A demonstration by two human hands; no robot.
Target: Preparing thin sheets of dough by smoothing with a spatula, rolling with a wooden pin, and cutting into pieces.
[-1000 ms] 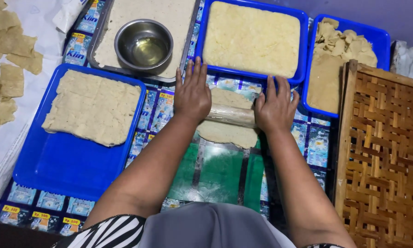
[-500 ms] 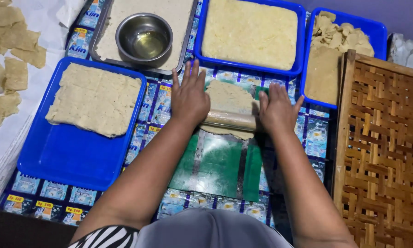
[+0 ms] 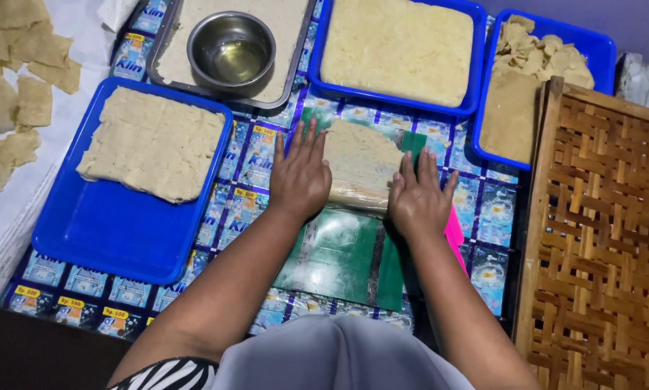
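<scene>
Far left, cut dough squares [image 3: 6, 94] lie loose on white cloth [image 3: 21, 209]; beside them a blue tray [image 3: 115, 231] carries a scored dough slab [image 3: 154, 141] toward its far end, the near part bare; behind it a grey tray [image 3: 295, 65] holds a steel bowl of oil [image 3: 231, 50].

Centre, the left hand [image 3: 300, 177] lies flat, fingers together, palm down on the near end of a rolling pin [image 3: 353, 195]; the pin rests across a thin dough sheet [image 3: 360, 155] on green plastic [image 3: 339, 256]; the right hand [image 3: 416, 198] presses likewise, fingers slightly spread.

Judged part done: one sheet is rolled thin but uncut; a full tray of dough [image 3: 396, 47] remains beyond.

Right, a further blue tray [image 3: 599, 43] holds scraps; a woven bamboo rack [image 3: 606, 238] stands alongside.
</scene>
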